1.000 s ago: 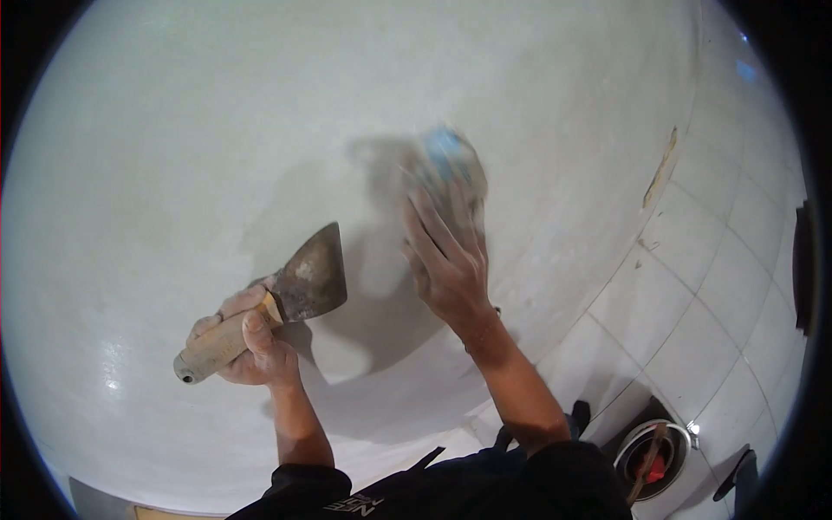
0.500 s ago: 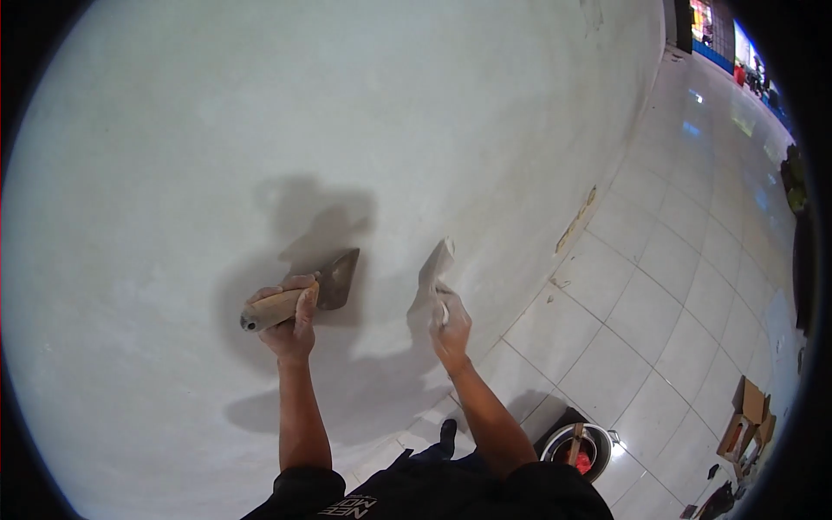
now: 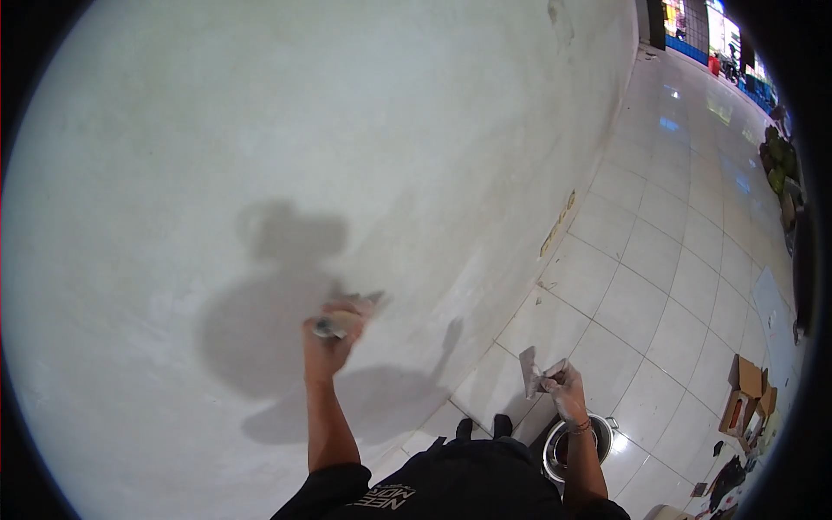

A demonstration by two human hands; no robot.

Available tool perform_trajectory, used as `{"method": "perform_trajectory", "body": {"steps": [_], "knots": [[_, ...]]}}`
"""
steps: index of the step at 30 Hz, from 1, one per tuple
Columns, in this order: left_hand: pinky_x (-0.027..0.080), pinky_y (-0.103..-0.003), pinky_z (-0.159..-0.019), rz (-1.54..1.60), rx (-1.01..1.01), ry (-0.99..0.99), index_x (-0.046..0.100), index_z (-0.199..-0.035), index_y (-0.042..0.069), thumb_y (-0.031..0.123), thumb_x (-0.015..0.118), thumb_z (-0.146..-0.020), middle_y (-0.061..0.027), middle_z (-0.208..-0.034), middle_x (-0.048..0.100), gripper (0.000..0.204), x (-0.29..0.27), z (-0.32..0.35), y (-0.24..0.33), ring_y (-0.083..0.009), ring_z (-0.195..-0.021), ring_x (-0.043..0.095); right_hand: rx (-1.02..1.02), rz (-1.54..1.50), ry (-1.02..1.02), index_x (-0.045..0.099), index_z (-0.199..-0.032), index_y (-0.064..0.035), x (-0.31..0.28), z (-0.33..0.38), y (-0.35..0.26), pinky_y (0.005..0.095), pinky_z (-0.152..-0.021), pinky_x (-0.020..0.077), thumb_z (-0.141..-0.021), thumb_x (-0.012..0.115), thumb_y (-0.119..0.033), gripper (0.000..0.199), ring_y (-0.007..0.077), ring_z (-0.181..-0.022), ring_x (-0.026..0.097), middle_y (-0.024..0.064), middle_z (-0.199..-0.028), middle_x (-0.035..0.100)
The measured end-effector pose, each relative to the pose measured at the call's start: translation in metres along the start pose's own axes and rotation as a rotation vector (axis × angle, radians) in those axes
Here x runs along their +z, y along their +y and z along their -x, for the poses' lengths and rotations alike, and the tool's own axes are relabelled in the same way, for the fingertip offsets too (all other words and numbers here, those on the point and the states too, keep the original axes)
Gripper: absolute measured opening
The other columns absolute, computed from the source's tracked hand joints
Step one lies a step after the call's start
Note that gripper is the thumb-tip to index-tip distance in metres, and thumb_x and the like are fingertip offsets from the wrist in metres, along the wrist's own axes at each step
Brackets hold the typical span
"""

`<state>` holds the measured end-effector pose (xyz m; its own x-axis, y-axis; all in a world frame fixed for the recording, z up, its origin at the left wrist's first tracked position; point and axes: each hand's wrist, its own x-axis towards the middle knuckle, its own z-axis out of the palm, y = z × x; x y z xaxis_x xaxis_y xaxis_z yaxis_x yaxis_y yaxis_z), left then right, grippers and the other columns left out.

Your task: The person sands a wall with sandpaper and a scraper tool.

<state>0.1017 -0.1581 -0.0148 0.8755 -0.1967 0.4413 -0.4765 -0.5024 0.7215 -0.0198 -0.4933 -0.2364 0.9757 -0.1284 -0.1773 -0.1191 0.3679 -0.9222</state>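
A pale plastered wall [image 3: 173,130] fills the left and middle of the view. My left hand [image 3: 329,351] is closed around the wooden handle of a trowel [image 3: 371,301]; its handle end points toward me, and its blade, seen thinly, lies at or close to the wall. Away from the wall, over the tiled floor, my right hand [image 3: 567,392] grips a putty knife [image 3: 527,371] whose blade is smeared whitish. White residue coats the fingers of that hand. Below my right forearm stands a round metal pot [image 3: 549,458], partly hidden by the arm.
Glossy tiled floor [image 3: 641,303] runs along the wall's foot. At right lie an open cardboard box [image 3: 745,381], a pale sheet [image 3: 771,312] and green round things [image 3: 777,160]. A wall opening [image 3: 555,227] sits low near the floor. My feet [image 3: 484,428] are below.
My right hand with the putty knife has swung right and down, off the wall to above the floor near the pot. My left hand has shifted right and turned the trowel. The view has shifted slightly.
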Motion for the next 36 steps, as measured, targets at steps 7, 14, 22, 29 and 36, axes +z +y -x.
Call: {"method": "perform_trajectory", "body": {"steps": [7, 14, 22, 29, 36], "knots": [[0.044, -0.028, -0.078, 0.367, -0.435, -0.349, 0.056, -0.094, -0.001, 0.010, 0.067, -0.075, -0.0084, -0.087, 0.062, 0.025, 0.104, 0.069, 0.013, -0.0182, -0.085, 0.058, -0.021, 0.252, -0.386, 0.056, -0.088, -0.0020, 0.062, -0.011, -0.092, 0.0262, -0.062, 0.0467, -0.076, 0.053, 0.009, 0.017, 0.0129, -0.069, 0.058, 0.0062, -0.076, 0.059], [0.043, -0.032, -0.082, 0.348, -0.087, -0.507, 0.054, -0.111, 0.004, 0.022, 0.071, -0.073, -0.0128, -0.098, 0.059, 0.045, 0.131, 0.086, 0.036, -0.0242, -0.093, 0.058, -0.156, 0.415, -0.693, 0.058, -0.097, -0.0014, 0.068, 0.006, -0.117, 0.0241, -0.062, 0.0447, -0.078, 0.052, 0.002, 0.020, 0.0112, -0.066, 0.055, 0.0032, -0.076, 0.060], [0.045, -0.030, -0.067, -0.016, -0.227, -0.724, 0.059, -0.090, 0.000, 0.028, 0.074, -0.070, -0.0111, -0.079, 0.061, 0.038, 0.114, 0.079, 0.033, -0.0178, -0.071, 0.057, -0.010, 0.358, -0.700, 0.056, -0.102, -0.0007, 0.063, 0.006, -0.126, 0.0235, -0.075, 0.0424, -0.076, 0.049, 0.007, 0.027, 0.0114, -0.080, 0.054, 0.0048, -0.086, 0.060], [0.045, -0.030, -0.062, 0.071, -0.179, -0.779, 0.059, -0.086, 0.001, 0.028, 0.072, -0.071, -0.0122, -0.075, 0.060, 0.034, 0.104, 0.071, 0.036, -0.0195, -0.067, 0.057, 0.000, 0.174, -0.527, 0.052, -0.107, -0.0030, 0.066, 0.017, -0.122, 0.0219, -0.057, 0.0410, -0.082, 0.055, 0.001, 0.025, 0.0070, -0.070, 0.051, 0.0025, -0.080, 0.057], [0.045, -0.031, -0.062, 0.131, -0.043, -0.750, 0.059, -0.084, 0.002, 0.029, 0.071, -0.072, -0.0133, -0.075, 0.061, 0.033, 0.112, 0.080, 0.020, -0.0245, -0.067, 0.059, 0.134, 0.344, -0.724, 0.038, -0.129, -0.0080, 0.058, 0.004, -0.124, 0.0246, -0.072, 0.0374, -0.075, 0.070, -0.013, 0.063, 0.0108, -0.081, 0.048, 0.0009, -0.082, 0.051]]}}
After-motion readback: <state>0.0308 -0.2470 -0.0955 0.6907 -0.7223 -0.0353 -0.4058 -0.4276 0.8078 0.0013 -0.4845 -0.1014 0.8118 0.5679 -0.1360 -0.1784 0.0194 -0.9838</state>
